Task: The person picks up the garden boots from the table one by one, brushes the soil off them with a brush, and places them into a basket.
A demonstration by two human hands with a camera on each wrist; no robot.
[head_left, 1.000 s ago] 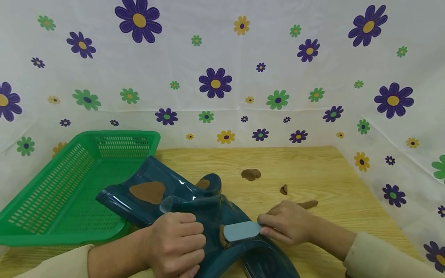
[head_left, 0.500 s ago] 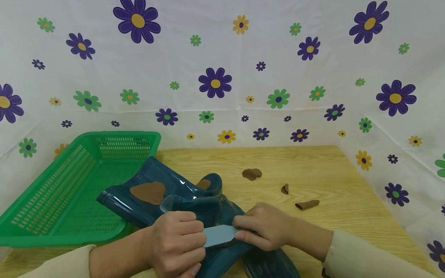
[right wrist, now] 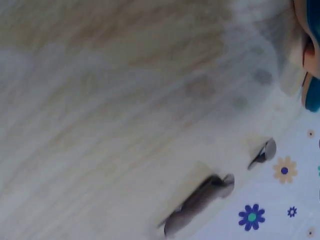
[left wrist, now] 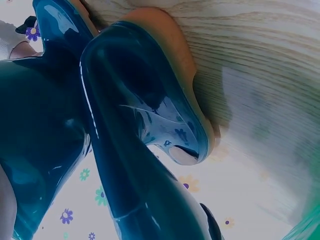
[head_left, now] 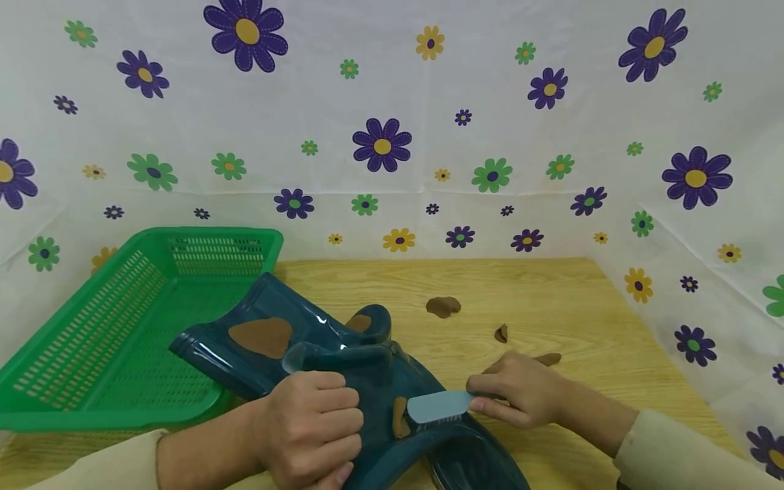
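Note:
In the head view my left hand makes a fist round part of a dark teal rubber boot in front of me. My right hand holds a light blue brush by its handle, thumb and fingers pinching it. Its bristles point down onto the boot, just right of a brown patch. A second teal boot lies behind, with a large brown patch on its shaft. Glossy boot surfaces fill much of the left wrist view.
A green perforated basket stands at the left, close to the second boot's shaft. Brown curled pieces lie on the wooden table: a flat one, a small one and a rolled one. A flowered cloth hangs behind.
My right hand swept the brush left towards my left fist, then drew it back right, uncovering the brown patch. The left hand and both boots stay nearly in place.

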